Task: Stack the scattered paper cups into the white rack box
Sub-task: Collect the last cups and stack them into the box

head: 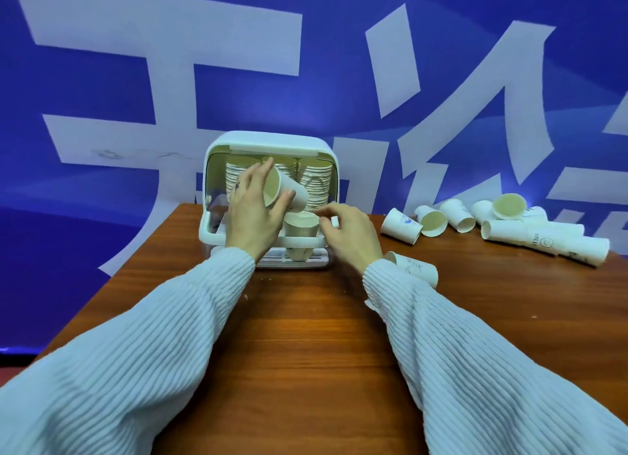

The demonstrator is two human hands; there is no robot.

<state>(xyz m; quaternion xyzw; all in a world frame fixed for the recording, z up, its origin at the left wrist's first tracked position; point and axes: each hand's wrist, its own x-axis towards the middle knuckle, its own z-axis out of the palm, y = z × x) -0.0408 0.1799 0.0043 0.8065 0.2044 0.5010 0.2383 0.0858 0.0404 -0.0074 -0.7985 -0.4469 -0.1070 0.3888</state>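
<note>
A person in ribbed pale sleeves reaches across a wooden table that stands against a blue backdrop with large white characters. At the far edge of the table sits the white rack box, its front open, with tall stacks of nested paper cups standing along its back. The left hand is raised in front of the opening and grips a single paper cup tilted on its side, mouth toward the left, with fingers curled over the rim and the thumb beneath. Just below it an upright cup stands at the front of the rack. The right hand hovers beside that upright cup, fingers loosely curled; whether the fingertips touch its rim cannot be told. Close by the right wrist a lone cup lies on its side on the table. Farther right, near the table's back edge, a cluster of scattered paper cups lies tipped over, some nested into short sleeves, most with printed marks on their sides.
</note>
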